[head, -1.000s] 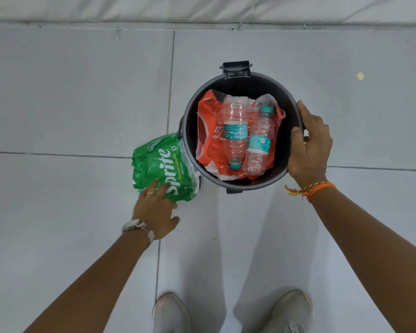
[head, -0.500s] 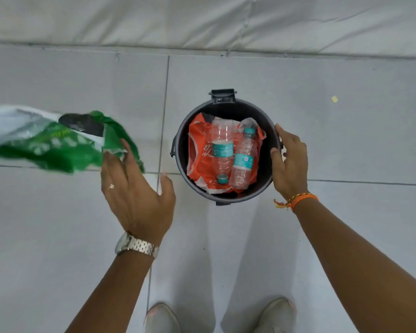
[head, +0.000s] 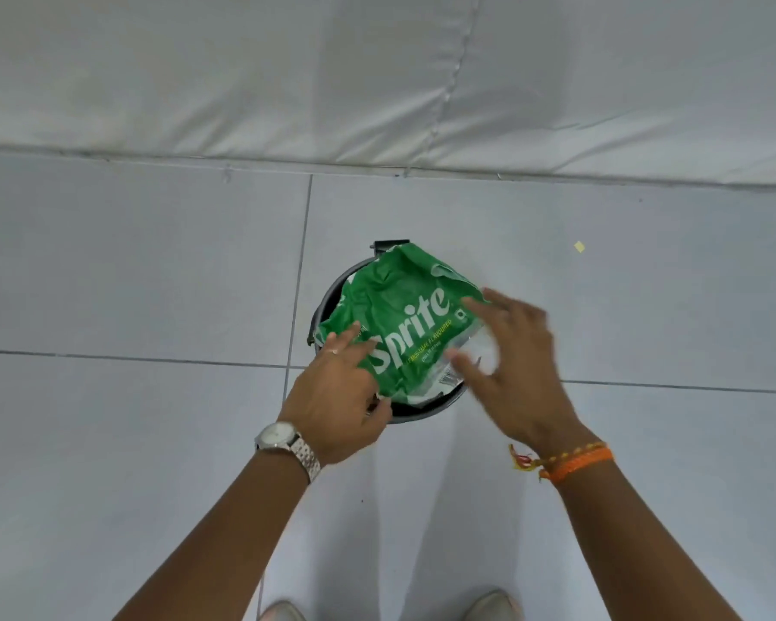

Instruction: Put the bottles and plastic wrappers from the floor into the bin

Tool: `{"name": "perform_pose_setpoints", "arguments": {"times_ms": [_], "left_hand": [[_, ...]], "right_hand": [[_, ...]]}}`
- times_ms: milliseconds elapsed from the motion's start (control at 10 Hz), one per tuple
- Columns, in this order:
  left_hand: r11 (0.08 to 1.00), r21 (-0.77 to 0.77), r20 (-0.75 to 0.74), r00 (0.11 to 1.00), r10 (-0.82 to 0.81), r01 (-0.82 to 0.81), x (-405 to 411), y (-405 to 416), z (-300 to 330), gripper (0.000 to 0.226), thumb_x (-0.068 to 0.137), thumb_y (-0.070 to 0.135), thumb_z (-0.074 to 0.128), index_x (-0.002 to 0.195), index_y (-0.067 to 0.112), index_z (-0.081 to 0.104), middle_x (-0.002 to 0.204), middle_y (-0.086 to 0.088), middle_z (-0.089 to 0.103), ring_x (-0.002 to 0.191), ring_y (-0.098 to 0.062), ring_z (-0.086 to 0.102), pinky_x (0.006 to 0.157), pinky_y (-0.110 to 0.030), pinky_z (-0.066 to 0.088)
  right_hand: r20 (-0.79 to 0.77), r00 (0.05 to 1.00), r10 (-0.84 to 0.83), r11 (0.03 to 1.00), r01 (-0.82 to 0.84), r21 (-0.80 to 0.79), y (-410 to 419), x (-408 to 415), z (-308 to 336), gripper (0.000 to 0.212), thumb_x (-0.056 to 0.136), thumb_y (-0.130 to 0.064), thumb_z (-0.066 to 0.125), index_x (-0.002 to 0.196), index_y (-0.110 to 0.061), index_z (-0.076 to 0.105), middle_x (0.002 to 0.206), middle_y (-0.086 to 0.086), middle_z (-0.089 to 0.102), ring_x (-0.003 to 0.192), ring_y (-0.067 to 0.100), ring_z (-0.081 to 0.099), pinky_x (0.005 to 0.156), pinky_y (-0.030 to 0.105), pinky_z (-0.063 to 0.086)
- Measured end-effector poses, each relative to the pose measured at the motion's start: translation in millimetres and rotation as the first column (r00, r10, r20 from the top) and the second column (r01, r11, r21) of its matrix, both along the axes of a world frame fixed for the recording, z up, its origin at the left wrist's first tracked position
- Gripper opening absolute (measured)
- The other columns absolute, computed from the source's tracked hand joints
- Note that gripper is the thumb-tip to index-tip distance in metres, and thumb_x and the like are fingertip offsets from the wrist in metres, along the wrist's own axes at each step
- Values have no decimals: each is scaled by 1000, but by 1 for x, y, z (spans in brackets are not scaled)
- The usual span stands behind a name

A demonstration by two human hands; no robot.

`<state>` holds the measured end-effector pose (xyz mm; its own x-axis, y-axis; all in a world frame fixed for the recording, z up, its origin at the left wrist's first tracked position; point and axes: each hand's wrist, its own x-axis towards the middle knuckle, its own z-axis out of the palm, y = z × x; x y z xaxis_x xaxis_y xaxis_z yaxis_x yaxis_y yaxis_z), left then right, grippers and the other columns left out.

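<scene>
A crumpled green Sprite wrapper lies across the mouth of the black round bin and hides what is inside. My left hand grips the wrapper's lower left corner, fingers on top and thumb by the bin's near rim. My right hand is blurred, with its fingers spread against the wrapper's right edge. Only the bin's left rim, its near rim and a black clip at the far side show.
The bin stands on pale grey floor tiles. A white padded sheet runs along the back. A tiny yellow scrap lies on the floor to the right of the bin. My two shoes are at the bottom edge.
My left hand lifted the green wrapper from the floor beside the bin, swung it up on the left, then brought it over the bin's mouth. My right hand left the rim and reached the wrapper.
</scene>
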<state>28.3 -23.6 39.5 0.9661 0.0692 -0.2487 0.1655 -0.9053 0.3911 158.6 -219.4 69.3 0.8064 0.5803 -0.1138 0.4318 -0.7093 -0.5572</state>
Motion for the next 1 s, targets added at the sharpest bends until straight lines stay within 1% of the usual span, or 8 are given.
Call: {"name": "perform_pose_setpoints", "arguments": {"times_ms": [100, 200, 300, 400, 700, 800, 900, 1000], "left_hand": [[989, -113, 11, 995, 100, -98, 16, -6, 0, 20, 81, 35, 64, 76, 15, 65, 128, -22, 63, 137, -33, 48, 119, -48, 31], [937, -163, -59, 951, 303, -309, 30, -12, -11, 68, 68, 37, 79, 122, 14, 45, 131, -15, 50, 115, -36, 55, 93, -46, 52], [889, -134, -129, 898, 421, -437, 43, -14, -28, 102, 63, 34, 83, 145, 18, 24, 145, -24, 34, 102, -41, 60, 84, -44, 55], [876, -42, -329, 835, 441, -480, 51, -14, -46, 117, 69, 29, 81, 156, 31, 3, 157, -32, 10, 109, -46, 61, 90, -44, 53], [904, 74, -442, 798, 409, -422, 72, -17, -81, 101, 83, 35, 71, 158, 35, 3, 152, -33, 17, 122, -47, 52, 101, -50, 49], [888, 9, -459, 787, 411, -459, 70, -17, -66, 96, 84, 32, 71, 158, 31, 11, 153, -31, 20, 123, -46, 52, 103, -48, 48], [844, -153, -346, 828, 441, -514, 61, -6, -25, 85, 78, 24, 78, 152, 17, 35, 140, -23, 50, 120, -39, 57, 103, -43, 49], [751, -233, -190, 786, 588, -618, 37, 8, 23, 62, 79, 19, 80, 136, 12, 58, 130, -14, 64, 119, -31, 61, 104, -38, 48]], "right_hand": [[-110, 971, 211, 904, -236, -356, 35, -8, -11, 104, 80, -52, 76, 160, -21, 18, 168, 14, 15, 149, 41, 21, 116, 55, 33], [-181, 963, 200, 810, -267, -522, 56, -7, -32, 115, 80, -49, 78, 161, -16, 4, 168, 21, 7, 148, 52, 20, 118, 56, 34], [-271, 942, 197, 723, -326, -609, 66, -8, -55, 113, 83, -41, 75, 161, -14, -2, 165, 24, 10, 148, 51, 25, 116, 55, 39], [-440, 891, 115, 722, -379, -579, 76, -12, -71, 110, 85, -34, 71, 161, -20, -8, 163, 28, 12, 143, 53, 34, 113, 57, 42], [-536, 840, 77, 714, -422, -559, 82, -6, -113, 94, 89, -45, 58, 162, -22, 3, 169, 20, 6, 156, 42, 6, 128, 49, 15], [-526, 845, 99, 765, -403, -503, 80, -4, -91, 71, 91, -37, 58, 153, -16, 32, 153, 22, 45, 140, 40, 44, 118, 44, 37], [-542, 840, 45, 933, -229, -278, 65, -5, -46, 59, 90, -21, 62, 147, -12, 46, 137, 17, 62, 123, 36, 60, 103, 37, 50], [-591, 800, -105, 990, 26, -141, 27, -22, 14, 52, 87, -9, 65, 138, -15, 59, 125, 3, 67, 111, 17, 63, 88, 22, 48]]}}
